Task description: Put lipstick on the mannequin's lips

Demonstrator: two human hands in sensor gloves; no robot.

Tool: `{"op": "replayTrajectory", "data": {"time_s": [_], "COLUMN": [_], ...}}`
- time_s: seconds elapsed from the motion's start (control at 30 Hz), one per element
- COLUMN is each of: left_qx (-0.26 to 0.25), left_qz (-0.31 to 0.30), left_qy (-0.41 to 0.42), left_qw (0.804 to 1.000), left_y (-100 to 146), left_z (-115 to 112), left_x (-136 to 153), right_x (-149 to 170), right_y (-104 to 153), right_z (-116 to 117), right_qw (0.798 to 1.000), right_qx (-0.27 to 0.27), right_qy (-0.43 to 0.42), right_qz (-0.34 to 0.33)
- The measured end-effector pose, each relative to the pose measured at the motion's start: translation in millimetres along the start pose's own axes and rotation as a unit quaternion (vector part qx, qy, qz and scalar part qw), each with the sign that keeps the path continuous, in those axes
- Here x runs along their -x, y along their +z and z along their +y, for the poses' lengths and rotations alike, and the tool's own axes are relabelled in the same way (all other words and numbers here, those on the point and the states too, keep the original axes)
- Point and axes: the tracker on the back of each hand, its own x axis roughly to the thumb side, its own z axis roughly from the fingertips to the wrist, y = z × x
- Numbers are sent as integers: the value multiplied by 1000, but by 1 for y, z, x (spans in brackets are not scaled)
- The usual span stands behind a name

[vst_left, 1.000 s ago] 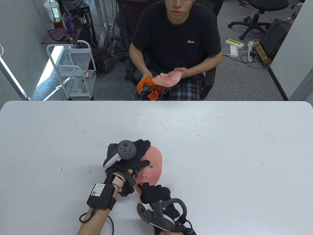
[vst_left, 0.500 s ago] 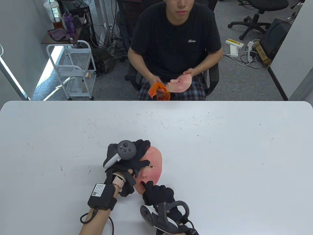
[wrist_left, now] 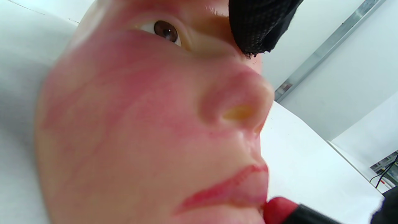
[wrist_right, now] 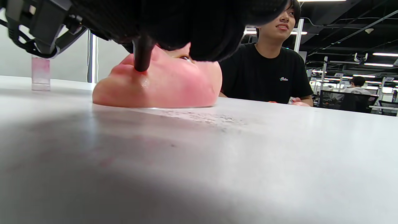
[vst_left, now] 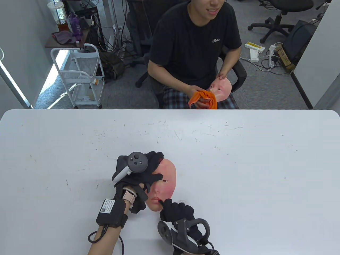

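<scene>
A pink mannequin face (vst_left: 166, 183) lies face up on the white table (vst_left: 239, 164), chin toward me. My left hand (vst_left: 144, 172) rests on its forehead and left side and holds it down. My right hand (vst_left: 176, 212) grips a black lipstick (vst_left: 161, 202) whose red tip (wrist_left: 276, 210) touches the right end of the lips (wrist_left: 224, 193). The lips show a red line. In the right wrist view the black lipstick tube (wrist_right: 141, 56) stands on the mouth of the face (wrist_right: 168, 84).
A person in a black shirt (vst_left: 196, 45) sits across the table, wiping a second mannequin face (vst_left: 221, 89) with an orange cloth (vst_left: 203, 99). A small clear pink block (wrist_right: 40, 74) stands on the table to the face's left.
My right hand has slid the lipstick from the left end of the lips to the right end. The person opposite has shifted right with the second face.
</scene>
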Motion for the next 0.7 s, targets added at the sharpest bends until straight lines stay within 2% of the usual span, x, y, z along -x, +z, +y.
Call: {"op": "replayTrajectory", "data": {"time_s": [0.1, 0.23, 0.47, 0.7], "left_qx": [3, 4, 6, 5], "left_qz": [0, -1, -2, -3], "left_qy": [2, 1, 0, 2], "left_qw": [1000, 1000, 1000, 1000], "left_y": [0, 0, -1, 0], "left_z": [0, 1, 1, 1], "left_x": [0, 1, 1, 1], "right_x": [3, -3, -24, -21], "right_y": [1, 3, -9, -4], "right_z": [0, -2, 1, 0], "right_qw": [1000, 999, 999, 999], "right_qx": [-5, 21, -16, -10], "right_qy": [-11, -23, 26, 13], "right_qz": [2, -22, -42, -52]}}
